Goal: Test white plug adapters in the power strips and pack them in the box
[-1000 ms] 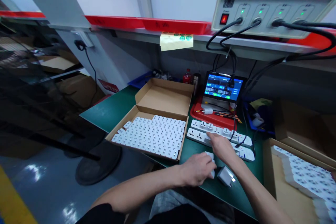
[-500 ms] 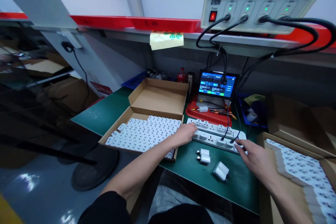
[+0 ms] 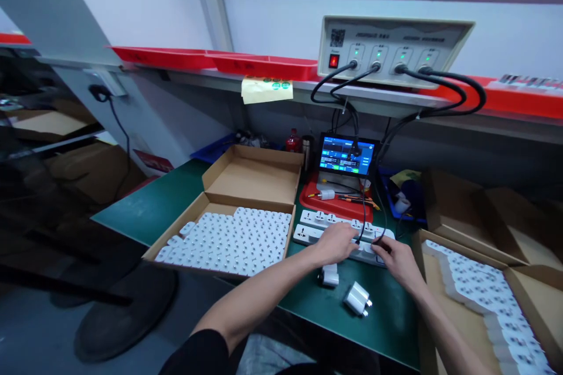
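Note:
Two white power strips (image 3: 301,234) lie side by side on the green bench, the front one partly covered by my hands. My left hand (image 3: 336,243) is over the front strip, fingers closed at the base of a black cable (image 3: 363,211); the exact grip is partly hidden. With thumb and forefinger, my right hand (image 3: 396,258) pinches the lower end of a second black cable (image 3: 383,211) at the strip's right part. Nearer me lie white plug chargers: one group (image 3: 329,276) partly under my left wrist, and another group (image 3: 358,299) with prongs pointing right.
An open carton (image 3: 200,202) of white chargers stands left, another carton (image 3: 448,304) of them right. Behind the strips are a red tray (image 3: 308,196) and a lit screen (image 3: 345,155). A tester box (image 3: 391,50) on the shelf has thick black cables hanging down.
My left hand has moved right along the front strip to the cable ends. My right hand has closed in on a cable. The loose chargers nearest me have turned, and the view has shifted.

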Demonstrator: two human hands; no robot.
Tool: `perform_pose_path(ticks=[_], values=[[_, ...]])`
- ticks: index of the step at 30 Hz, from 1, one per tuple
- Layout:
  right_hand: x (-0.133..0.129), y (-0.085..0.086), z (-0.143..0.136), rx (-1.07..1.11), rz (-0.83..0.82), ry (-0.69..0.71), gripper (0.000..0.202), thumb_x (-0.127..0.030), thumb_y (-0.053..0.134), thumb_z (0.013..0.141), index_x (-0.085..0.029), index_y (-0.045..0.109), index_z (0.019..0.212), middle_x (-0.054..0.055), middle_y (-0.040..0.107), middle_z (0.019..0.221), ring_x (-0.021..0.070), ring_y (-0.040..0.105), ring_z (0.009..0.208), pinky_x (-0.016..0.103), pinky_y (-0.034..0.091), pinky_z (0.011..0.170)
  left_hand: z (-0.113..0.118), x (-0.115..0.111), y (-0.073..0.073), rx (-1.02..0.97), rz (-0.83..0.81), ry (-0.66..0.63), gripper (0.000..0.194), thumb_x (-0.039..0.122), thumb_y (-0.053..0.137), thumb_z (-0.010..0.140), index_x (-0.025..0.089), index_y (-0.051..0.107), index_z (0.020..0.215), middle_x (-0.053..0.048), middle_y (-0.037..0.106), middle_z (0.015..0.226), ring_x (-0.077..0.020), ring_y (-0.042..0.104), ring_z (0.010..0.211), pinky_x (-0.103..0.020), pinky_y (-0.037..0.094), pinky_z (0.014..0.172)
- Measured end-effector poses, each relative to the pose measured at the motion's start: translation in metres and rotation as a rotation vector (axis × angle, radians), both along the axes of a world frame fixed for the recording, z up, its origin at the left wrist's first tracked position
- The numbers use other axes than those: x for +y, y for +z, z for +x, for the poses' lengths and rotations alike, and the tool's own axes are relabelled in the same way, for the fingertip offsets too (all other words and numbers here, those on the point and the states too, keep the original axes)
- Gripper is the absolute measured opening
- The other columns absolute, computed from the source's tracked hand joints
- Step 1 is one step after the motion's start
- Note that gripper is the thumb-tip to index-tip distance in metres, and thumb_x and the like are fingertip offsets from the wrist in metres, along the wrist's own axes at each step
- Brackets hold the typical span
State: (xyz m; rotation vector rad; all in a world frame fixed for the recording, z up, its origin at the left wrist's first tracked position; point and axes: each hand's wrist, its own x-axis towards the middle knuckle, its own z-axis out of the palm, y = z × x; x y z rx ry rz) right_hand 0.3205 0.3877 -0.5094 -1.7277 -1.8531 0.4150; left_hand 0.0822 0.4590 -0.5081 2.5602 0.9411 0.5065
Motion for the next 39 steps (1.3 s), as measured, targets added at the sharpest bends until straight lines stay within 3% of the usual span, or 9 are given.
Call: perform_pose_path(ticks=[3,5,10,14,17,25,39], values=[[-0.005,0.004,0.001,0.043,0.04,-0.054,0.041,-0.061,0.061,0.095,-0.023,0.077,0.094,0.007,0.082,0.088,0.0266,0.074,0.077,0.036,0.055,0.074,0.019,0.0,-0.001,-0.052,-0.078,0.022,0.015,0.032,0.074,0.099,0.021,0.078,0.091,-0.009,0.079,0.101,-0.0275,0.074,0.101,-0.035,0.056,0.09],[-0.007,0.009,-0.003,0.034,0.023,-0.044,0.041,-0.06,0.061,0.095,-0.023,0.078,0.094,0.007,0.082,0.087,0.0268,0.074,0.077,0.036,0.054,0.073,0.016,0.003,0.001,-0.135,-0.115,0.04,0.015,0.027,0.073,0.099,0.021,0.077,0.086,-0.007,0.079,0.096,-0.0251,0.073,0.097,-0.033,0.055,0.087],[0.003,0.017,-0.034,0.05,-0.048,0.118,0.031,-0.046,0.06,0.097,-0.024,0.081,0.097,0.008,0.084,0.096,0.0285,0.076,0.088,0.038,0.056,0.083,-0.039,0.014,0.008,-0.312,-0.185,0.105,0.012,0.02,0.071,0.096,0.02,0.078,0.086,-0.003,0.08,0.09,-0.0209,0.071,0.088,-0.03,0.05,0.082],[0.023,0.014,-0.07,0.04,-0.053,0.24,0.026,-0.038,0.06,0.098,-0.023,0.08,0.094,0.009,0.084,0.101,0.028,0.076,0.095,0.038,0.054,0.088,-0.088,0.027,0.006,-0.276,-0.257,0.229,0.014,0.02,0.072,0.094,0.019,0.077,0.08,-0.002,0.078,0.083,-0.0197,0.069,0.081,-0.029,0.047,0.075],[0.038,0.007,-0.092,0.028,-0.044,0.248,0.024,-0.036,0.06,0.099,-0.023,0.08,0.096,0.009,0.084,0.103,0.0284,0.075,0.098,0.038,0.052,0.089,-0.107,0.032,0.001,-0.246,-0.289,0.249,0.014,0.019,0.07,0.093,0.019,0.078,0.081,-0.002,0.079,0.083,-0.0195,0.069,0.081,-0.028,0.047,0.076],[0.058,-0.006,-0.111,-0.04,-0.094,0.218,0.027,-0.037,0.057,0.099,-0.021,0.079,0.097,0.009,0.082,0.1,0.0267,0.073,0.091,0.036,0.049,0.084,-0.11,0.037,-0.006,-0.234,-0.293,0.252,0.011,0.019,0.072,0.093,0.018,0.079,0.086,-0.002,0.079,0.085,-0.0201,0.069,0.081,-0.028,0.046,0.075],[0.053,-0.025,-0.117,-0.239,0.028,0.208,0.019,-0.029,0.056,0.104,-0.021,0.072,0.099,0.009,0.077,0.102,0.0263,0.069,0.096,0.035,0.047,0.087,-0.112,0.037,-0.005,-0.158,-0.235,0.243,0.01,0.02,0.072,0.095,0.019,0.078,0.087,-0.004,0.079,0.088,-0.022,0.069,0.086,-0.029,0.042,0.075]])
